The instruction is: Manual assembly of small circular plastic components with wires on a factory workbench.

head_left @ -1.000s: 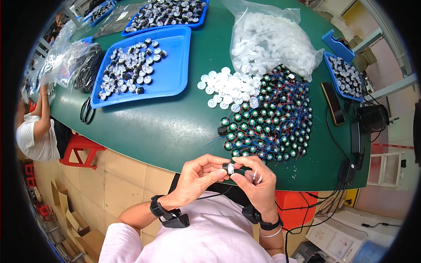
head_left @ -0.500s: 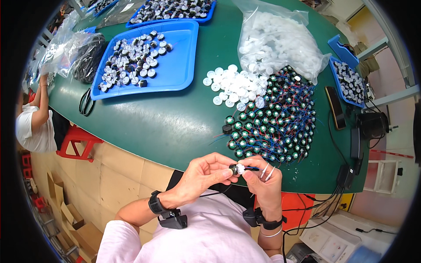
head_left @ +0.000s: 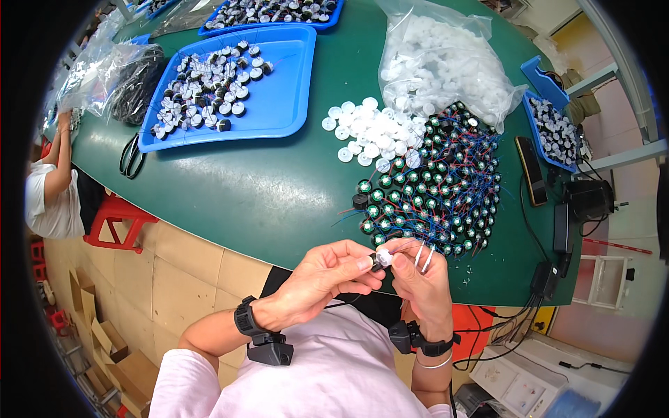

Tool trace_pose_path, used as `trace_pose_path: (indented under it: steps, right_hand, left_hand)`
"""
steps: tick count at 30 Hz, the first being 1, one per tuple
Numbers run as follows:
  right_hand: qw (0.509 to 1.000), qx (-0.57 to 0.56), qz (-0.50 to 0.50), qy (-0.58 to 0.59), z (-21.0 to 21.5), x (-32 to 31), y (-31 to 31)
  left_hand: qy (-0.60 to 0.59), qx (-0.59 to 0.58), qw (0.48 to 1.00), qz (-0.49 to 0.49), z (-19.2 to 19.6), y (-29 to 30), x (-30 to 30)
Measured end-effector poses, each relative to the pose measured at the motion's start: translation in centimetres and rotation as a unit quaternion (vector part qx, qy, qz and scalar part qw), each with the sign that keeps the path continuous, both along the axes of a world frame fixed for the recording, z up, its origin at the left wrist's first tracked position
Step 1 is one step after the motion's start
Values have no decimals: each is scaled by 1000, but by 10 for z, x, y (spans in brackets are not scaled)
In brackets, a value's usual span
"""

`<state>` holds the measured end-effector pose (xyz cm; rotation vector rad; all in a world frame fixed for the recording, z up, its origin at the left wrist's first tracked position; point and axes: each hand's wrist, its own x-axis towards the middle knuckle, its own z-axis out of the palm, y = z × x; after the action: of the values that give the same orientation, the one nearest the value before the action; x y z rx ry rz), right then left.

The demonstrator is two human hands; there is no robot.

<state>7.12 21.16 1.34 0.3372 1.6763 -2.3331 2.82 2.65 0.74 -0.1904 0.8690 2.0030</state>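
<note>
My left hand pinches a small round black component between thumb and fingers in front of my chest. A white plastic cap sits against its face, and my right hand presses on that cap with thumb and forefinger. Slim pale prongs, like tweezers, stick out between my right fingers. Just beyond my hands lies a dense cluster of black round components with green centres and red and blue wires. Loose white caps are heaped behind them. Whether the cap is fully seated is hidden by my fingers.
A clear bag of white caps stands at the back. Blue trays of capped components are on the left, far side and right. A phone, scissors and cables lie on the green table. Another person works far left.
Both hands have shifted slightly upward, and the component is turned so the white cap shows more. The dark piece seen beside my right fingers no longer shows.
</note>
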Motion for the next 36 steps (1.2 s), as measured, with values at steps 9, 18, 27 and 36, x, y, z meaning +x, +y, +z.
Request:
trace_pose_path:
  steps: [9, 18, 27, 36]
  right_hand:
    - [1000, -17, -7, 5, 6, 3, -2]
    - [994, 46, -64, 76, 8, 9, -12]
    - [994, -93, -58, -4, 4, 12, -7]
    - [984, -149, -93, -10, 1, 12, -15]
  left_hand:
    - [46, -19, 998, 30, 3, 0, 2]
    - [170, -50, 983, 45, 1, 2, 7]
    - [128, -38, 990, 53, -1, 4, 7]
    - [131, -32, 989, 61, -6, 2, 8]
